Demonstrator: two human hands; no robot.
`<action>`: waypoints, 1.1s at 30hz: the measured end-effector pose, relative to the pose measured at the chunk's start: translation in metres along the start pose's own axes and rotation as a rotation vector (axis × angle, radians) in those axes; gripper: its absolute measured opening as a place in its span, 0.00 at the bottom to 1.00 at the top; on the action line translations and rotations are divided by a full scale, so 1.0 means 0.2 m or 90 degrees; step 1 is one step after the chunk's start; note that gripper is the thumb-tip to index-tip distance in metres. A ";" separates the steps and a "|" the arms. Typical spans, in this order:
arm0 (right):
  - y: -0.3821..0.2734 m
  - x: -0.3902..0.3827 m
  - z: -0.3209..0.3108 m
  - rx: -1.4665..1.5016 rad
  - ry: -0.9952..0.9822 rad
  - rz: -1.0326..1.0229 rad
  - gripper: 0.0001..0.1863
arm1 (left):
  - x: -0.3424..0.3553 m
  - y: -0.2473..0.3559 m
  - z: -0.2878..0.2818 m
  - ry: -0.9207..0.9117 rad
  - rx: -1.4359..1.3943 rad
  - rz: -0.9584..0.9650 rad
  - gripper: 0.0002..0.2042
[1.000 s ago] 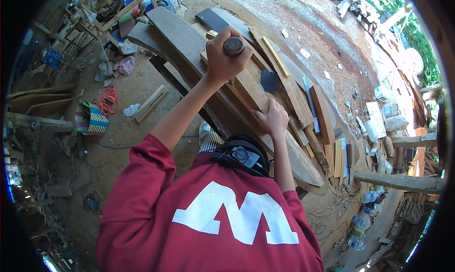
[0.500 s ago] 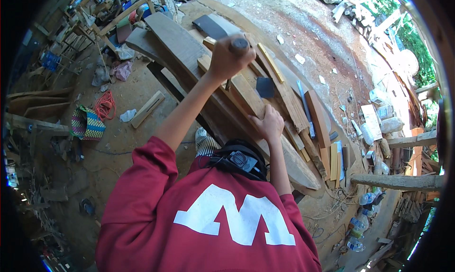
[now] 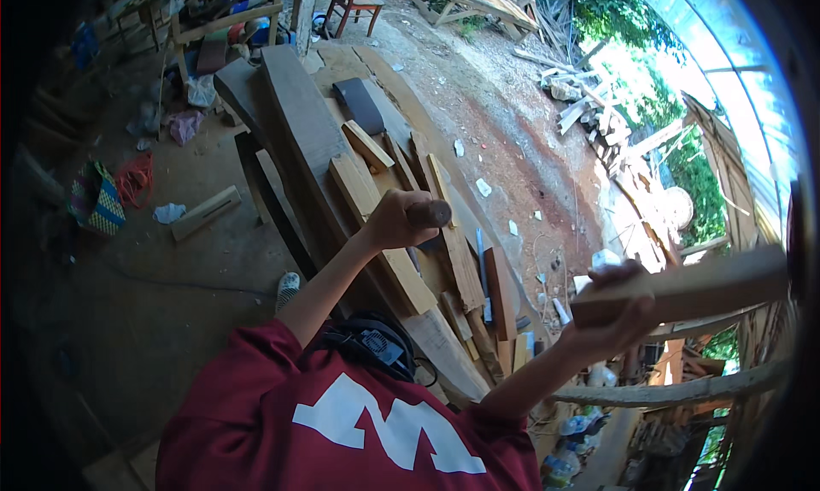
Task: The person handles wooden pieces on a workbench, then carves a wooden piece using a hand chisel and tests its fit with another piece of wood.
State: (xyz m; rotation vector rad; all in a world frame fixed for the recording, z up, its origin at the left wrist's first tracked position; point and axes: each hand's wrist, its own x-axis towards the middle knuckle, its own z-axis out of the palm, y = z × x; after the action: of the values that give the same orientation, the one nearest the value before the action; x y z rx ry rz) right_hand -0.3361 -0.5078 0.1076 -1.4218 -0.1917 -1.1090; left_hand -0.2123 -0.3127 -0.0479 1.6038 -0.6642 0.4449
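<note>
My left hand (image 3: 395,223) is closed around the round wooden handle of a chisel (image 3: 430,214), held upright over the workpieces. Just below that fist a bit of dark blade shows; whether its tip touches wood is hidden. Under the hand lies a pale squared wooden beam (image 3: 408,282), along a thick brown slab (image 3: 301,106). Raised off to the right, my right hand (image 3: 611,320) grips a thick wooden block (image 3: 683,286), slightly blurred. A shorter pale stick (image 3: 368,144) lies beyond my left hand.
Reddish-brown boards (image 3: 500,293) and a blue-grey strip (image 3: 482,273) lie on the bench's right side. A dark curved block (image 3: 359,105) rests at its far end. A red chair (image 3: 353,8) stands beyond. A slotted board (image 3: 206,213) lies on the floor at left.
My right hand has left the beam and swung up to the right, now with a wooden block in it. My left hand keeps the chisel. The view has turned rightward.
</note>
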 end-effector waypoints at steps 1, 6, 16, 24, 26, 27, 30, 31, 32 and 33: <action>0.00 -0.04 0.02 0.062 -0.020 -0.044 0.23 | -0.01 0.00 0.01 -0.002 0.019 0.008 0.10; 0.10 -0.40 0.10 -0.573 -0.486 0.295 0.23 | -0.04 -0.01 0.07 -0.020 0.078 0.000 0.12; -0.01 -0.49 0.07 -0.135 -0.126 0.091 0.34 | -0.06 -0.05 0.05 -0.023 0.046 0.014 0.14; -0.24 -0.32 -0.02 -0.109 0.075 0.011 0.38 | -0.08 -0.01 0.05 -0.056 0.005 0.031 0.14; -0.15 -0.34 -0.02 0.010 0.096 -0.069 0.38 | -0.07 -0.01 0.05 -0.061 0.002 0.024 0.14; 0.00 -0.45 0.03 0.048 0.056 -0.081 0.36 | -0.07 -0.01 0.04 -0.053 0.006 0.030 0.13; 0.14 -0.61 0.03 -0.340 -0.314 0.294 0.31 | -0.04 -0.02 0.04 -0.045 0.023 0.030 0.13; 0.13 -0.61 0.01 -0.436 -0.377 0.368 0.29 | -0.04 -0.02 0.03 -0.065 0.042 0.020 0.12; 0.11 -0.57 -0.03 -0.437 -0.308 0.318 0.26 | -0.04 -0.02 0.03 -0.056 0.042 0.022 0.12; 0.08 -0.55 -0.05 -0.328 -0.210 0.197 0.26 | -0.04 -0.02 0.03 -0.053 0.016 0.026 0.11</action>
State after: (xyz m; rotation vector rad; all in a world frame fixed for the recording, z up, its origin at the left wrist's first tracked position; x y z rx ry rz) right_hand -0.3865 -0.4657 0.0183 -2.0151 0.0902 -0.6858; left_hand -0.2159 -0.3161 -0.0568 1.6413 -0.7584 0.4198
